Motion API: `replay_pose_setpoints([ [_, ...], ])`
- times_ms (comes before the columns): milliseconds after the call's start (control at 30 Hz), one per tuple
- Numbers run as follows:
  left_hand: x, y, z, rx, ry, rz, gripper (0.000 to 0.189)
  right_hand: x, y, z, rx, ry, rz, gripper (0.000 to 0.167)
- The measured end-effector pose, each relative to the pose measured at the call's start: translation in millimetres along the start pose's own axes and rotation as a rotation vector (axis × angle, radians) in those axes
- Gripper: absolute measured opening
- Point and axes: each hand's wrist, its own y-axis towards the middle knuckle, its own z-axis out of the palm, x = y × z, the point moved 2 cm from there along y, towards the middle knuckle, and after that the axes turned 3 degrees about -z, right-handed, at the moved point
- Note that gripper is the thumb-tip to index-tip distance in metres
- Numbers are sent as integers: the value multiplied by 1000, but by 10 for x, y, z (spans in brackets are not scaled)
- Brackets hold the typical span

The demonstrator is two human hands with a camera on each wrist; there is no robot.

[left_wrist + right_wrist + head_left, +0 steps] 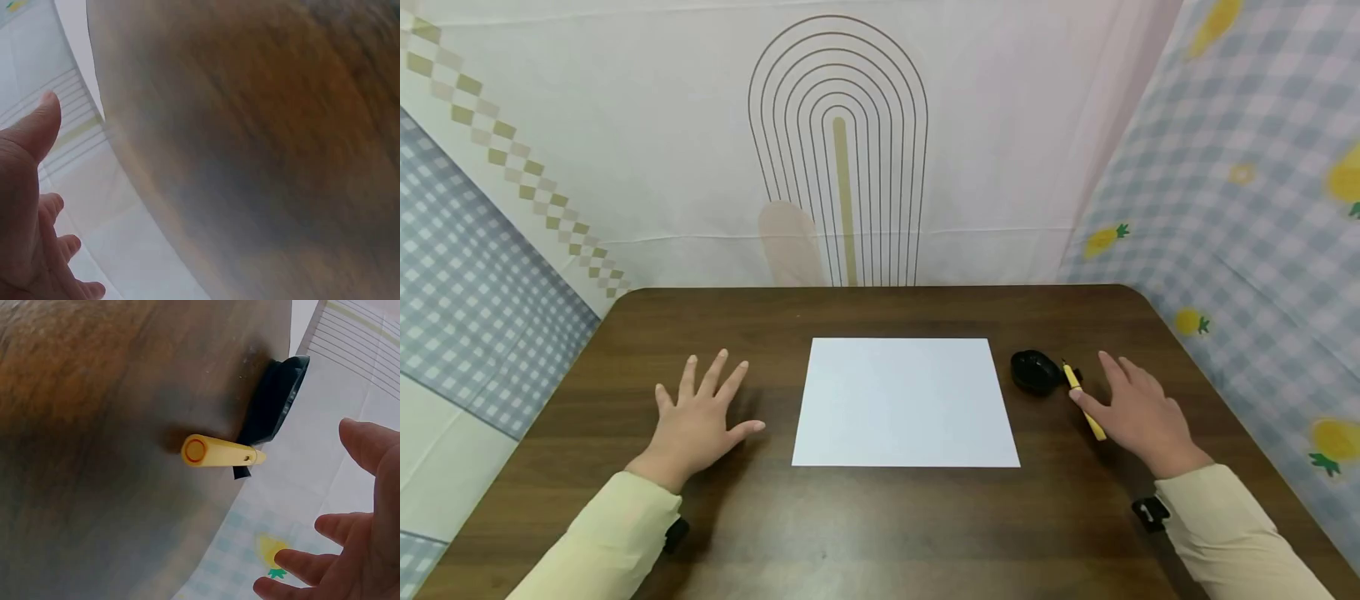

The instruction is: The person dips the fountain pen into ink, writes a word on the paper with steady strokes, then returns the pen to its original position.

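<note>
My left hand is over the left side of the table, its fingers spread wide and holding nothing. In the left wrist view the thumb and several fingertips show, with nothing between them. A blank white sheet of paper lies between the two hands. To its right is a small black dish, with a yellow pen-shaped tool leaning on its handle, dark tip toward the back. Beside that tool is my right hand, fingers loosely extended. Its thumb overlaps the tool in the head view, but the right wrist view shows them apart.
The brown wooden table has rounded far corners. A white patterned cloth hangs behind it. Checked cloth with pineapple prints drapes along the right side, and another checked cloth hangs at left.
</note>
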Motion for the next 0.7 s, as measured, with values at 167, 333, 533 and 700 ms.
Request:
replay_pose_setpoints([
  [167,-53,34,67,26,3,37,87,-20,12,27,34,15,18,97],
  [333,-119,56,85,49,-12,61,87,-30,12,55,71,34,30,99],
  [533,-202,95,100,65,-29,104,88,-16,10,93,88,50,31,96],
  [700,-278,118,139,83,-48,127,88,-11,11,108,105,61,34,94],
])
